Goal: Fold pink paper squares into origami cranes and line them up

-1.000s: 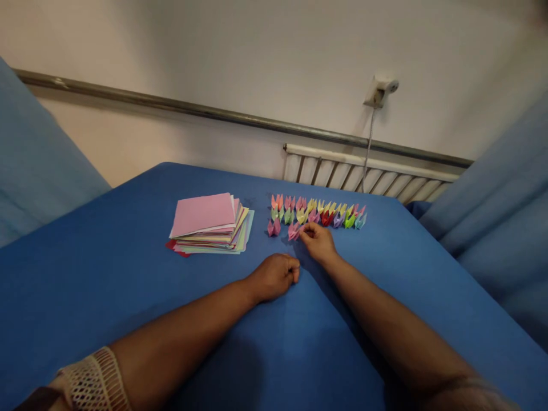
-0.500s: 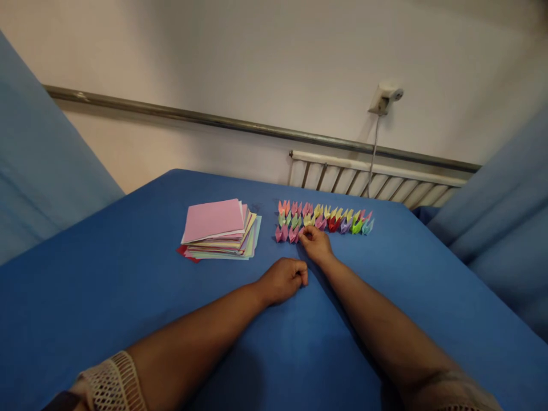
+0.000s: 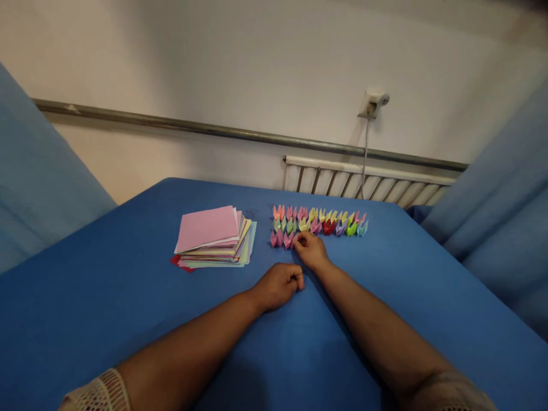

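Observation:
Several small folded paper cranes stand in rows on the blue-covered table, among them a red one (image 3: 329, 227), a bright green one (image 3: 351, 228) and a light blue one (image 3: 362, 228). My right hand (image 3: 312, 250) is at the front row, its thumb and finger pinched on a pink paper crane (image 3: 295, 240), mostly hidden by the fingers. Just left of it are two more pink cranes in the same row. My left hand (image 3: 280, 284) rests on the cloth nearer to me, curled into a loose fist, apart from the cranes. Nothing shows in it.
A stack of coloured paper sheets (image 3: 208, 229), pink on top, lies left of the cranes. Behind the blue table (image 3: 128, 274) are a wall, a metal rail (image 3: 214, 128), a white radiator (image 3: 368, 178) and a socket with a cord (image 3: 370, 106). Blue curtains (image 3: 505, 217) hang at both sides.
The view has shifted slightly, so the whole scene sits a little lower and further left. My right hand keeps its pinch at the front row; my left fist stays on the cloth.

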`<state>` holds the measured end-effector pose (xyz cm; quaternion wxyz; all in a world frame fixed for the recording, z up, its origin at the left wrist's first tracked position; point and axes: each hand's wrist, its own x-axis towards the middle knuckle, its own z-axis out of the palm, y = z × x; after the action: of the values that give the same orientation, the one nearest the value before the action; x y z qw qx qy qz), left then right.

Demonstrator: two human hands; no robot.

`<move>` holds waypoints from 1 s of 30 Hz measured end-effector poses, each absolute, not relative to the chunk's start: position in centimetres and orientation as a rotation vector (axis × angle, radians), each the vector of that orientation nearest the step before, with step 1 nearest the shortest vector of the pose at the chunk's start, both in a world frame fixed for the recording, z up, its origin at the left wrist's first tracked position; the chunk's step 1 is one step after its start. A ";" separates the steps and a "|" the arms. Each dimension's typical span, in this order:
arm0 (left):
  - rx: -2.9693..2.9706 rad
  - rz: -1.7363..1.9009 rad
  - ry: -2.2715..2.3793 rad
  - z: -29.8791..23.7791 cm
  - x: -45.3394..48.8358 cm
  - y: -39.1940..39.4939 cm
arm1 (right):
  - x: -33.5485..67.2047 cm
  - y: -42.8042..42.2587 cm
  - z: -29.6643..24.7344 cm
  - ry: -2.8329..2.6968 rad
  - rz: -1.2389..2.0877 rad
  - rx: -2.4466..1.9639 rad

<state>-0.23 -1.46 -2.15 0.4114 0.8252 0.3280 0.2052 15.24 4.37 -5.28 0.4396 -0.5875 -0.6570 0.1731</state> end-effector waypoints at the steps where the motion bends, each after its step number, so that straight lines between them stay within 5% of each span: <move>1: 2.075 0.516 0.828 -2.1 -0.2 -1.4 | 15.2 4.4 -5.3 -1.633 0.429 -1.459; 30: 2.064 0.509 0.842 -2.4 -0.4 -1.2 | 15.1 4.2 -5.2 -1.554 0.474 -1.456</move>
<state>-0.38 -1.21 -2.41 0.4146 0.8214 0.3353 0.2025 15.11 4.22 -5.19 0.4619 -0.5920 -0.6317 0.1928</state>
